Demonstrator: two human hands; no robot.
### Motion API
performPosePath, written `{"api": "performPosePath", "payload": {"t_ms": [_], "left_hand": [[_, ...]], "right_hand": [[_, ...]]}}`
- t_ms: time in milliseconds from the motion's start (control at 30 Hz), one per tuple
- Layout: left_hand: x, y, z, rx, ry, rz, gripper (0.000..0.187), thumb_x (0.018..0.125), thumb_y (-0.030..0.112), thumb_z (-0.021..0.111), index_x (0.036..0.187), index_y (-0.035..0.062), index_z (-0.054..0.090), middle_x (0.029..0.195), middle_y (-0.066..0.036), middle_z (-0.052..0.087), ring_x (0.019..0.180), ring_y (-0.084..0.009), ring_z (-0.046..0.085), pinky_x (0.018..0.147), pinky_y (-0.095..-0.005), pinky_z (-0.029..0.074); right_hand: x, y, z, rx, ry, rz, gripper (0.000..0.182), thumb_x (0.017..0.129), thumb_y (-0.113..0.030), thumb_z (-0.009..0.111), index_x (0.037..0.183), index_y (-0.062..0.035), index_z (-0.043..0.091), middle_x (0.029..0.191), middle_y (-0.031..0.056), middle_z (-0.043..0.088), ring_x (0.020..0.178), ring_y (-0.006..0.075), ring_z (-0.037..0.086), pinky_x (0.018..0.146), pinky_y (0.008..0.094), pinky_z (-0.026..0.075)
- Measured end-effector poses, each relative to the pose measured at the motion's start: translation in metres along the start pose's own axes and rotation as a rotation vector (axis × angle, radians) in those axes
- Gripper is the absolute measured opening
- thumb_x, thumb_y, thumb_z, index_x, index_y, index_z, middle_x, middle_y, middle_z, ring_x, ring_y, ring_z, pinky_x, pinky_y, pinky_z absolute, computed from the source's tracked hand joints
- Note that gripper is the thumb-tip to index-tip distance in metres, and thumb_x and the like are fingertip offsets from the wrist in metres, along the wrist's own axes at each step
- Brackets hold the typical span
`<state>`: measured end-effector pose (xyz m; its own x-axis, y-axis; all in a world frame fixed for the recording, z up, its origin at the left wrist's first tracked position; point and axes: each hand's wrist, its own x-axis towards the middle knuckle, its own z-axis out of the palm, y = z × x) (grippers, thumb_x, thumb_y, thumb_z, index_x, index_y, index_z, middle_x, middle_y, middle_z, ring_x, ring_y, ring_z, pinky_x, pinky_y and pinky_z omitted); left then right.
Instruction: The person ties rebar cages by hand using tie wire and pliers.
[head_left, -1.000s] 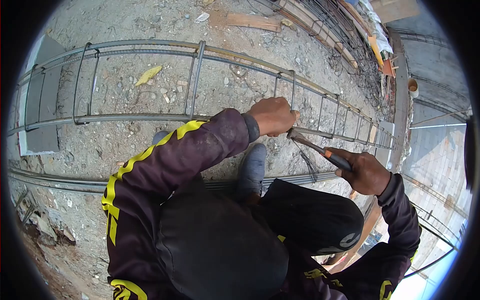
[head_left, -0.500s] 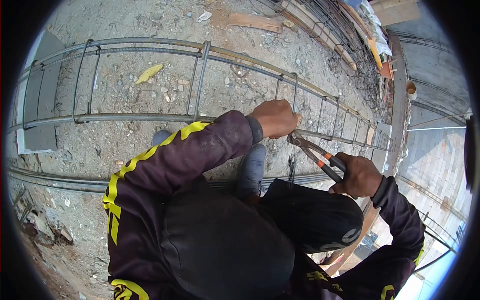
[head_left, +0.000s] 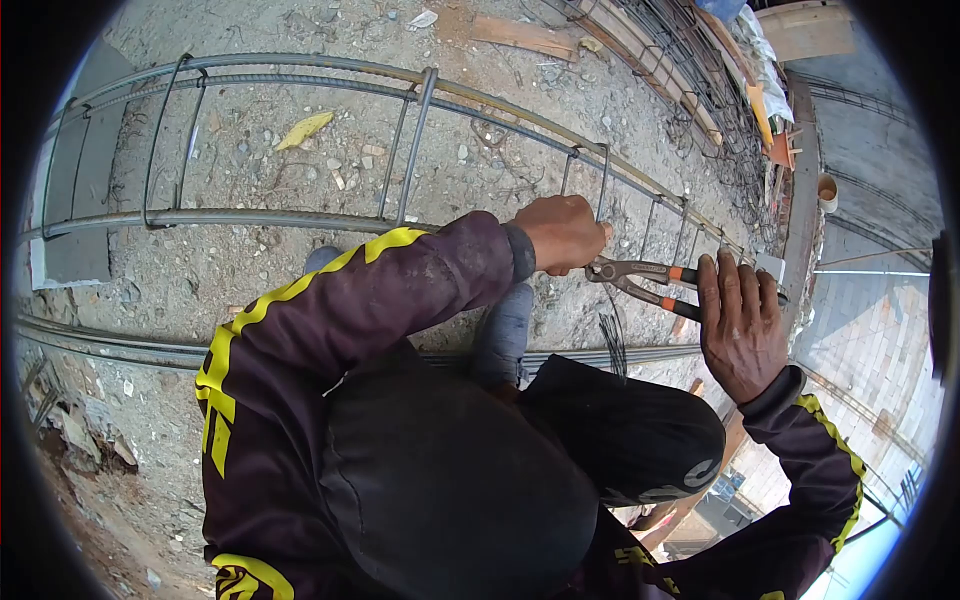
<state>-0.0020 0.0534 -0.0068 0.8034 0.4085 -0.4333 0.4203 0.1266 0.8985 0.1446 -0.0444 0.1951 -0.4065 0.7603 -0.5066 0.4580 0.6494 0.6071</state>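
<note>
My left hand [head_left: 562,234] is closed at the lower bar of a long rebar cage [head_left: 290,217], beside a crosswise tie; whatever its fingers pinch is hidden. The jaws of the pincers [head_left: 640,272], which have black and orange handles, touch or nearly touch the fingertips of that hand. My right hand [head_left: 742,325] is wrapped round the ends of the handles, with its fingers over the upper one. Below the pincers a bunch of thin dark tie wires [head_left: 612,345] hangs beside my knee.
Several long loose bars [head_left: 150,345] run along the ground under my legs. A grey board [head_left: 85,200] lies beneath the cage at the left. More rebar and timber [head_left: 650,60] are stacked at the upper right, with a small bucket [head_left: 827,193] farther right.
My right hand has moved up and right, its fingers now more extended over the handles. The pincers have swung closer to level, with their handles farther apart. My left hand stays by the bar.
</note>
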Motion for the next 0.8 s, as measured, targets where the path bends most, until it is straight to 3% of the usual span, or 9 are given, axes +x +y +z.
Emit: {"api": "performPosePath", "payload": {"t_ms": [33, 100, 267, 500, 633, 667, 733, 800], "left_hand": [[0.001, -0.001, 0.0, -0.02, -0.002, -0.008, 0.062, 0.101, 0.045, 0.045, 0.07, -0.0049, 0.065, 0.059, -0.015, 0.065, 0.058, -0.0287, 0.068, 0.069, -0.0429, 0.055], [0.003, -0.002, 0.001, -0.045, -0.011, -0.02, 0.062, 0.101, 0.045, 0.044, 0.071, -0.0056, 0.065, 0.059, -0.015, 0.065, 0.057, -0.0277, 0.068, 0.067, -0.042, 0.056], [0.0, 0.001, -0.006, -0.084, -0.05, -0.001, 0.063, 0.102, 0.044, 0.041, 0.074, -0.0062, 0.065, 0.06, -0.015, 0.066, 0.058, -0.0259, 0.069, 0.065, -0.04, 0.056], [0.003, 0.0, -0.008, -0.159, -0.067, -0.072, 0.066, 0.102, 0.046, 0.041, 0.072, -0.0075, 0.065, 0.06, -0.015, 0.067, 0.057, -0.0248, 0.069, 0.06, -0.0397, 0.056], [0.006, -0.005, 0.002, -0.15, 0.001, -0.025, 0.064, 0.103, 0.041, 0.041, 0.069, -0.0081, 0.064, 0.055, -0.017, 0.063, 0.054, -0.0287, 0.068, 0.062, -0.0431, 0.056], [0.007, -0.005, 0.003, -0.08, 0.003, 0.008, 0.063, 0.103, 0.04, 0.041, 0.07, -0.009, 0.064, 0.055, -0.018, 0.062, 0.055, -0.0306, 0.068, 0.064, -0.0439, 0.056], [0.004, -0.003, 0.005, -0.031, 0.012, 0.05, 0.059, 0.103, 0.035, 0.041, 0.071, -0.0094, 0.064, 0.053, -0.019, 0.059, 0.057, -0.035, 0.068, 0.071, -0.0458, 0.055], [0.01, -0.009, 0.016, 0.029, 0.18, 0.07, 0.059, 0.103, 0.035, 0.041, 0.071, -0.0082, 0.065, 0.053, -0.019, 0.06, 0.057, -0.0347, 0.067, 0.071, -0.0465, 0.054]], "right_hand": [[0.004, 0.008, 0.011, -0.008, -0.019, -0.021, 0.04, 0.086, -0.008, 0.055, 0.124, 0.0055, 0.057, 0.105, 0.0175, 0.061, 0.087, 0.0251, 0.059, 0.082, 0.0415, 0.048], [0.012, 0.027, 0.031, 0.059, 0.001, -0.097, 0.029, 0.085, -0.011, 0.059, 0.111, 0.0018, 0.059, 0.085, 0.0086, 0.053, 0.079, 0.0223, 0.057, 0.073, 0.0367, 0.045], [0.054, 0.056, 0.027, 0.139, -0.046, -0.181, 0.018, 0.086, -0.023, 0.065, 0.092, -0.0075, 0.056, 0.077, 0.0048, 0.055, 0.074, 0.0213, 0.06, 0.073, 0.0359, 0.046], [0.049, 0.051, 0.043, 0.22, 0.016, -0.127, 0.016, 0.081, -0.016, 0.065, 0.091, -0.0069, 0.058, 0.078, 0.0044, 0.055, 0.077, 0.0211, 0.06, 0.073, 0.035, 0.046], [0.035, 0.024, -0.016, 0.1, -0.06, 0.029, 0.023, 0.08, -0.012, 0.063, 0.102, -0.0054, 0.063, 0.08, 0.0049, 0.055, 0.078, 0.0201, 0.058, 0.074, 0.0358, 0.045], [0.036, 0.022, -0.016, 0.099, -0.091, 0.047, 0.018, 0.081, -0.014, 0.063, 0.097, -0.0063, 0.062, 0.081, 0.0056, 0.058, 0.078, 0.0212, 0.06, 0.075, 0.0361, 0.045], [0.054, 0.044, 0.007, 0.183, -0.101, -0.062, 0.016, 0.082, -0.017, 0.064, 0.094, -0.0069, 0.061, 0.081, 0.006, 0.059, 0.078, 0.0222, 0.062, 0.075, 0.0363, 0.046], [0.069, 0.059, 0.026, 0.215, -0.078, -0.144, 0.018, 0.081, -0.022, 0.066, 0.088, -0.008, 0.058, 0.078, 0.0065, 0.06, 0.078, 0.0235, 0.064, 0.075, 0.0369, 0.047]]}}
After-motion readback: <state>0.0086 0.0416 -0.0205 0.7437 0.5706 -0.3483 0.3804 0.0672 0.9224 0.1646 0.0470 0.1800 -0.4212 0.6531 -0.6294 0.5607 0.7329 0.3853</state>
